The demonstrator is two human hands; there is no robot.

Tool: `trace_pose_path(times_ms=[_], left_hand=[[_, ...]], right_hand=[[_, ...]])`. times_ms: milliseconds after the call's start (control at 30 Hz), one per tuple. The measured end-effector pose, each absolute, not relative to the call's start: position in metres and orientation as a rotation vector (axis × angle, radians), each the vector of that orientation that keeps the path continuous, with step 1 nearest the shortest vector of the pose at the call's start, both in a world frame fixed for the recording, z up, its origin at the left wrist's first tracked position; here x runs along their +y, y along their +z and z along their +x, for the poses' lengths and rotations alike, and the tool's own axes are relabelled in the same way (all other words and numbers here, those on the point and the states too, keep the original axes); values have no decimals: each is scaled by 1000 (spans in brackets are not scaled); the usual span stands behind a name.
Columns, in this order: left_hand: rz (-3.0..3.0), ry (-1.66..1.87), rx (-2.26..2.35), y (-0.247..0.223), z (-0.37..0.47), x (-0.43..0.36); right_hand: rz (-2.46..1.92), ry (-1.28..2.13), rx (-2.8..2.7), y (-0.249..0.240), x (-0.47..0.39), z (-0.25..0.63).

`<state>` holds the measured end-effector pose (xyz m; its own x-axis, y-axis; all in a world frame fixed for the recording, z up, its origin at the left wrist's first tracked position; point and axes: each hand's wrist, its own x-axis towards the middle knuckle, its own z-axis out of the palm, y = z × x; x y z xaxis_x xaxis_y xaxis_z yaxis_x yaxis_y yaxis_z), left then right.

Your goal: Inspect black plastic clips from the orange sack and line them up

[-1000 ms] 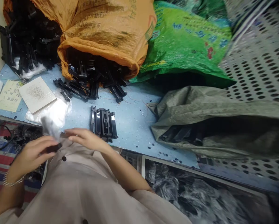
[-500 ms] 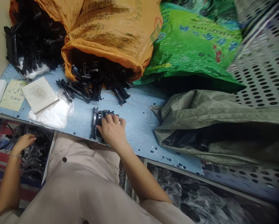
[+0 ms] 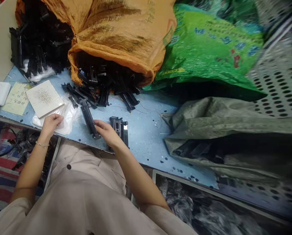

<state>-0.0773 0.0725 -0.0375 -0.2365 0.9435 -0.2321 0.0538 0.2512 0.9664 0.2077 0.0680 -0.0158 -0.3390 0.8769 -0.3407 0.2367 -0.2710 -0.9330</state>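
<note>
A long black plastic part [image 3: 87,118] is pinched in my right hand [image 3: 106,132], tilted over the table's near side. Just right of that hand, another black part [image 3: 121,129] rests on the blue table, partly hidden by my wrist. My left hand [image 3: 52,124] is at the front edge of a stack of clear plastic bags [image 3: 69,119], its thumb and fingertips pressed together; whether they grip a bag is too small to tell. A white square plate [image 3: 44,98] with small specks on it lies partly over the bags.
Orange sacks [image 3: 121,29] spill black parts at the back. A green sack [image 3: 209,52] and a grey-green sack [image 3: 209,114] with dark parts stand right. A yellow note [image 3: 16,99] and white device [image 3: 0,93] lie left. Bins sit below the table [image 3: 146,147].
My left hand has risen from the lower bin to the plastic bags. My right hand has moved left and now holds one black part lifted away from the other.
</note>
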Motion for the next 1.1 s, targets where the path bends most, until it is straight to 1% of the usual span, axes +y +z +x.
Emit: trace_pose_path(times_ms=[33, 100, 167, 233, 300, 400, 500, 567, 700, 833, 900, 1000, 1100], left_hand=[[881, 1154, 1485, -36, -78, 72], [850, 1170, 1439, -33, -75, 71], [919, 1183, 1454, -31, -69, 69], [1004, 1212, 1467, -30, -66, 67], [1002, 1283, 1476, -30, -70, 65], [896, 1395, 1484, -29, -79, 63], [895, 1430, 1478, -29, -80, 63], [949, 1402, 1457, -30, -73, 64], [1056, 1321, 1378, -29, -64, 62], [1250, 1361, 1499, -20, -71, 50], [1580, 1291, 1603, -16, -74, 44], [2064, 986, 1686, -14, -74, 42], [2111, 891, 1734, -18, -73, 49]], right_hand=[[-1236, 1831, -1246, -19, 72, 199], [-989, 2076, -888, -26, 80, 172], [-843, 2209, -695, -32, 88, 142], [-813, 2263, -605, -37, 96, 120], [-870, 2234, -549, -41, 101, 113], [-985, 2092, -522, -40, 99, 125], [-979, 1975, -564, -32, 89, 139], [-895, 2037, -564, -26, 84, 137], [-772, 2317, -478, -26, 85, 122], [-852, 2263, -361, -36, 92, 130], [-882, 2230, -371, -40, 92, 141], [-938, 2164, -475, -40, 87, 152], [-1025, 1945, -599, -32, 73, 161]])
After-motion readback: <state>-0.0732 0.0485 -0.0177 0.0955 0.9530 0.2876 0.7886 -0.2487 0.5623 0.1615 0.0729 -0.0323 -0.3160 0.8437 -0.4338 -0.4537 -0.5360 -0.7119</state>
